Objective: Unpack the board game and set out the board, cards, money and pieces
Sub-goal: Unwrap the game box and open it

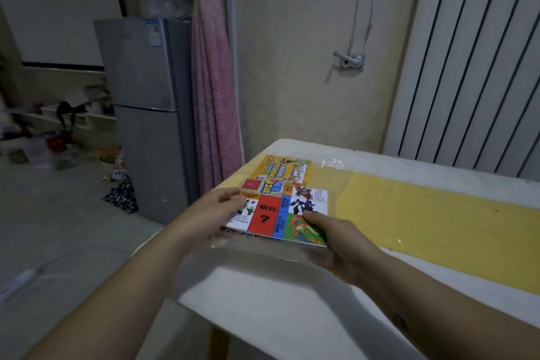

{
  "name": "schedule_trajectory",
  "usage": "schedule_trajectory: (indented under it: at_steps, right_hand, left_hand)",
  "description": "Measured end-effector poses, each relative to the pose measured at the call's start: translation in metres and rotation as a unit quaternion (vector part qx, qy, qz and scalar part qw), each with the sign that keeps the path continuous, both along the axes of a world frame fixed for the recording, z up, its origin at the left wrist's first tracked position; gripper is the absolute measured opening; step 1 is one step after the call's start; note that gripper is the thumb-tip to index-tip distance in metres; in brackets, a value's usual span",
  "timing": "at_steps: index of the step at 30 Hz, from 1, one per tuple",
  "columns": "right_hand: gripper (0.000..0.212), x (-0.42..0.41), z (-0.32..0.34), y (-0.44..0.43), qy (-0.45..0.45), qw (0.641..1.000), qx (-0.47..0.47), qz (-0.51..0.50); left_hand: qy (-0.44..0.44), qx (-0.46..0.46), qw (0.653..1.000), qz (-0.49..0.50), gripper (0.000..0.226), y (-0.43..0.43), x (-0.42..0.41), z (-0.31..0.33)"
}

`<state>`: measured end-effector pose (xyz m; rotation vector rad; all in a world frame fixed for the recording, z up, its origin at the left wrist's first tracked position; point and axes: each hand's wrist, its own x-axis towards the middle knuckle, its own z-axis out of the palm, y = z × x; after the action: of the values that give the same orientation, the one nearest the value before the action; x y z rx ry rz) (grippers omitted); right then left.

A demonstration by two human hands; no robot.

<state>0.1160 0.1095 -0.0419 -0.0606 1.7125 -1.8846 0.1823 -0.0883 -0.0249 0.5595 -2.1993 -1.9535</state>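
My left hand (217,209), right hand (339,238) pinched folded game board (271,215) at opposite edges; looked light, stiff, glossy-slick; edge grip seemed safest.

So the table (292,301) fills the lower right of the frame, with a runner (438,219) lying along its middle. The folded board (271,213) is at the table's left end, with the left hand (210,213) holding its left edge and the right hand (336,240) its lower right corner. A game sheet (277,169) lies just behind it. Fridge (146,114) stands centre left, curtain (210,96) just to its right, radiator (473,61) upper right.
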Motion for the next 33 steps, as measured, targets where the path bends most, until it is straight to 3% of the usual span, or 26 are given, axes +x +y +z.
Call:
schedule_trajectory:
  at_steps: [3, 7, 13, 19, 23, 27, 33]
  right_hand:
    - [0.029, 0.015, -0.007, -0.015, 0.032, 0.998, 0.052, 0.023]
    - [0.038, 0.026, -0.01, -0.024, 0.065, 0.99, 0.118, 0.041]
    - [0.031, 0.027, -0.002, -0.019, 0.155, 0.965, 0.2, 0.071]
    - [0.012, 0.027, -0.003, -0.013, 0.207, 0.948, 0.209, 0.118]
    - [0.007, 0.025, -0.001, -0.011, 0.177, 0.96, 0.18, 0.119]
    - [0.017, 0.024, 0.008, -0.003, 0.193, 0.971, 0.101, 0.101]
    - [0.029, 0.019, 0.045, 0.026, 0.241, 0.97, -0.023, 0.019]
  left_hand:
    - [-0.004, -0.063, 0.997, 0.035, 0.024, -0.012, 0.014, -0.016]
    - [-0.001, -0.221, 0.973, 0.067, 0.032, -0.023, 0.029, -0.031]
    - [-0.004, -0.333, 0.939, 0.085, 0.033, -0.024, 0.027, -0.037]
    - [-0.087, -0.397, 0.909, 0.094, 0.07, -0.04, 0.01, -0.059]
    - [-0.043, -0.383, 0.914, 0.127, 0.045, -0.03, 0.011, -0.05]
    - [0.123, -0.294, 0.933, 0.167, 0.016, -0.011, 0.014, -0.021]
    - [0.286, -0.167, 0.932, 0.146, 0.026, 0.04, 0.013, 0.035]
